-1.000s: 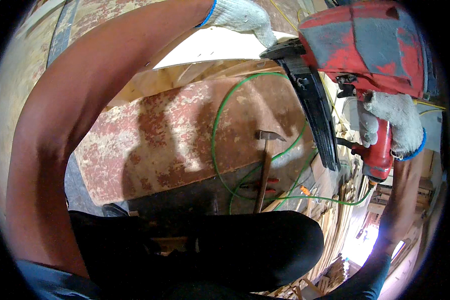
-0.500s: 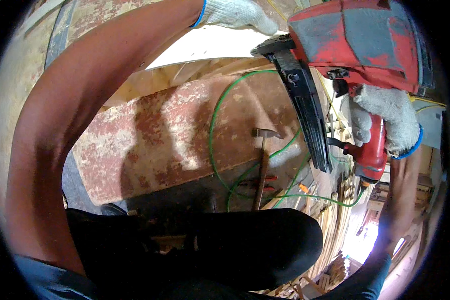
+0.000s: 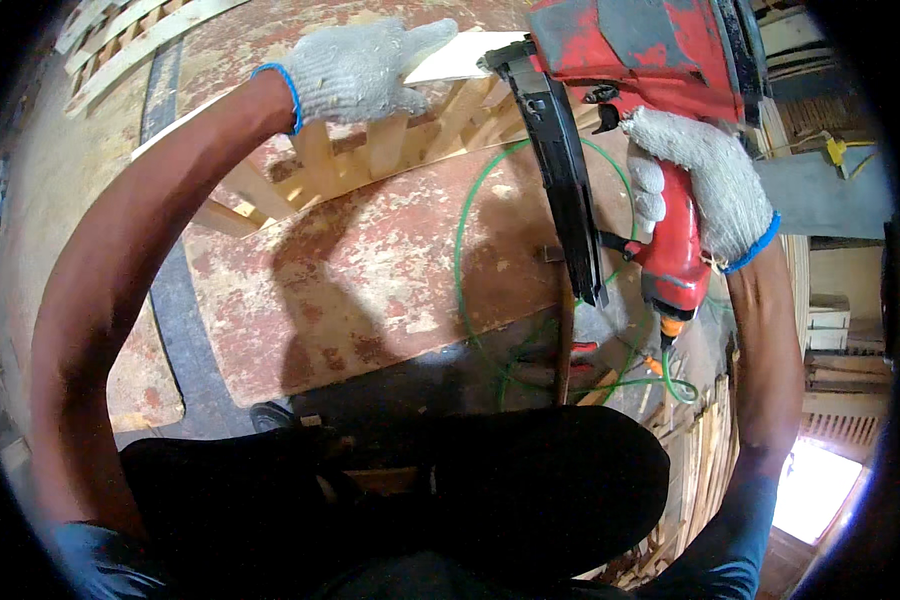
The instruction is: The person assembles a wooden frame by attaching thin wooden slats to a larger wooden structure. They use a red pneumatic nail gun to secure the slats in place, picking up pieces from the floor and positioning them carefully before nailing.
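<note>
- Nail gun [image 3: 650, 60]: red body, paint worn to grey in patches, long black magazine [image 3: 560, 170] slanting down and toward the viewer. Held up near the top of the view, nose pointing away, over the wood. Red handle gripped in the right hand [image 3: 700, 175], gloved in white knit; green air hose [image 3: 470, 240] loops from its base.
- Wooden lattice frame [image 3: 370, 160]: pale slats crossed in a grid, lying flat on a worn red-painted tabletop [image 3: 370, 290]. Left hand [image 3: 355, 70], same glove, pressed on its far edge beside a pale board [image 3: 460, 60].
</note>
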`<state>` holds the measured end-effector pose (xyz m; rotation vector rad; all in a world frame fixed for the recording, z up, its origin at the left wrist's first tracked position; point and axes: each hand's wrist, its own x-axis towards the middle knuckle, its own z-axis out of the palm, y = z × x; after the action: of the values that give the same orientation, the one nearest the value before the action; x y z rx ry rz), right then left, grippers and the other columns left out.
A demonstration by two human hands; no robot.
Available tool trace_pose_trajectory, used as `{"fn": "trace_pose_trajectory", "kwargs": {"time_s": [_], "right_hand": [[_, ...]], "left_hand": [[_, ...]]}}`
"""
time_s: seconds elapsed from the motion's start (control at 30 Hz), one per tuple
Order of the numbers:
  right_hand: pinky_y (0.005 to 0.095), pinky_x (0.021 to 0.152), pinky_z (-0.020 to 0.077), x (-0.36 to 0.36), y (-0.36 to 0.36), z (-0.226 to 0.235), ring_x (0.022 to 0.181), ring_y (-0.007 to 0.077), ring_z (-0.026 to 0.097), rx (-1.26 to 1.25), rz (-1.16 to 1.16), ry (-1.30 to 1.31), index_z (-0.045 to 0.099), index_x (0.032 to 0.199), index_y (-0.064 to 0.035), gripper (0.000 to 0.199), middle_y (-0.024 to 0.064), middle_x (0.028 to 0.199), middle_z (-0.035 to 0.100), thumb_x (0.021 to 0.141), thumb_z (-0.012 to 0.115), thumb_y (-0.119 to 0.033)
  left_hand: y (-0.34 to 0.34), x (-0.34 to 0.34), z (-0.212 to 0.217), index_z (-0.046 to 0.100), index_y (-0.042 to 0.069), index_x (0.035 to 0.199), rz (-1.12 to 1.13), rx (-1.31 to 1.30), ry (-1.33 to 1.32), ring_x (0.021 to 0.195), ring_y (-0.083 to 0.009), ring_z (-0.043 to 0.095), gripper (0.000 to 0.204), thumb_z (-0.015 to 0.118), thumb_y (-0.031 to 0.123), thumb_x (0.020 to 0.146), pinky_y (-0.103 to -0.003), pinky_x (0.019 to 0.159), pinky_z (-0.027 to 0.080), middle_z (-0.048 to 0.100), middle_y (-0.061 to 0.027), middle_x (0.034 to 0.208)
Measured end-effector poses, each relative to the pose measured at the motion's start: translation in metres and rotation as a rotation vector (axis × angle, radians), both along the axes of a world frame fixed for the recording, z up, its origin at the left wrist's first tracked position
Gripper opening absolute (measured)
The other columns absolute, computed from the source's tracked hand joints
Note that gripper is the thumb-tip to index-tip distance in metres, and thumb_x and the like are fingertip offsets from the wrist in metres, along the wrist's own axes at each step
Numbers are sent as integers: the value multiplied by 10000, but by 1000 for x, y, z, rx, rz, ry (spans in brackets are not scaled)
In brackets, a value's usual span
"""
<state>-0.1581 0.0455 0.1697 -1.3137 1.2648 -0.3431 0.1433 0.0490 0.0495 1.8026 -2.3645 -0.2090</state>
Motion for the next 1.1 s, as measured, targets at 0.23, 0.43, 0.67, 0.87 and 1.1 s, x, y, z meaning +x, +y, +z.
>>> {"fn": "trace_pose_trajectory", "kwargs": {"time_s": [0.23, 0.43, 0.67, 0.87, 1.1], "right_hand": [[283, 505, 457, -41, 40, 3, 513, 144, 567, -58, -6, -34, 623, 760, -70, 338, 40, 614, 589, 990, 615, -317], [285, 564, 474, -57, 55, -9, 546, 129, 586, -37, 11, 33, 675, 725, -42, 319, 39, 612, 625, 970, 625, -241], [341, 592, 509, -35, 60, -36, 605, 173, 628, -75, -34, 41, 713, 849, -47, 188, 61, 703, 657, 902, 695, -227], [328, 456, 450, -20, 64, -41, 485, 213, 583, -213, -4, 45, 636, 774, 5, 217, 103, 624, 605, 872, 672, -184], [320, 574, 500, -12, 34, -27, 572, 181, 621, -76, 162, -28, 678, 784, -20, 294, 73, 669, 655, 941, 640, -266]], "left_hand": [[48, 98, -4, 271, 206, 1608, -110, -84, 1, 1231, -392, 594, 871, 744, 335, 888, -471, 1077, 462, 582, -220, 1367], [90, 143, 14, 309, 160, 1591, 24, -1, -147, 1333, -398, 504, 848, 746, 336, 886, -469, 1124, 415, 493, -209, 1482], [58, 77, -11, 326, 85, 1565, 21, -230, -156, 1281, -431, 531, 816, 601, 542, 948, -499, 1068, 451, 482, -213, 1488], [37, 47, -4, 365, -26, 1504, 184, -111, -165, 1214, -431, 576, 837, 511, 608, 978, -500, 1016, 486, 553, -259, 1374], [27, 49, -14, 384, -38, 1470, 203, -164, -210, 1082, -431, 643, 778, 500, 570, 998, -521, 894, 538, 615, -262, 1237]]}}
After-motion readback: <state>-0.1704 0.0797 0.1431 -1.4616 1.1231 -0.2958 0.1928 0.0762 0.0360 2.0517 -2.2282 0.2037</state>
